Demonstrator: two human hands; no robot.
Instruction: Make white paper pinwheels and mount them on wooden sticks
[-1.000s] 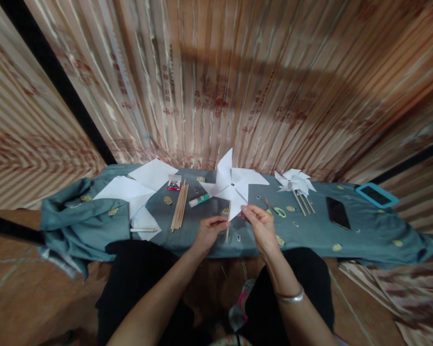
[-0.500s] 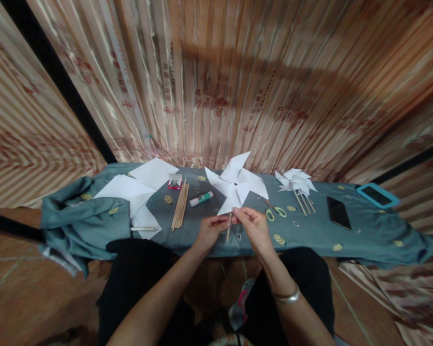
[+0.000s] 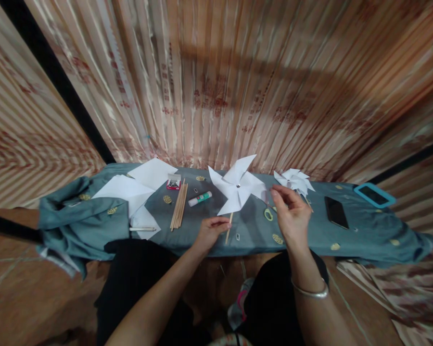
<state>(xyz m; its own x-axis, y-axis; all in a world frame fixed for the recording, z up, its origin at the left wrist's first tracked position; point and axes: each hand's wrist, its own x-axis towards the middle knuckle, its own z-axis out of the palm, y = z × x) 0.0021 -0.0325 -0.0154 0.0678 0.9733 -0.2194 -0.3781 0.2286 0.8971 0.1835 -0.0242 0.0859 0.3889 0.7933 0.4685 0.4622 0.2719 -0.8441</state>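
My left hand (image 3: 210, 231) pinches the wooden stick of a white paper pinwheel (image 3: 237, 184) and holds it upright over the cloth-covered table (image 3: 364, 235). Raised at the pinwheel's right blade, my right hand (image 3: 291, 216) has its fingers loosely curled and apart, with nothing in them. Just beyond that hand, several finished white pinwheels (image 3: 295, 180) lie on their sticks. Green-handled scissors (image 3: 269, 214) rest on the cloth under my right hand.
Left of the pinwheel lie a glue stick (image 3: 200, 198), a bundle of wooden sticks (image 3: 179, 205), a small red box of pins (image 3: 173, 182) and white paper sheets (image 3: 130, 191). A black phone (image 3: 335, 212) and a blue-framed device (image 3: 374, 194) sit at the right. Striped curtains hang behind.
My right hand has let go of the pinwheel's lower blade and risen to the right, beside its right blade. The pinwheel's blades have turned. My left hand still holds the stick.
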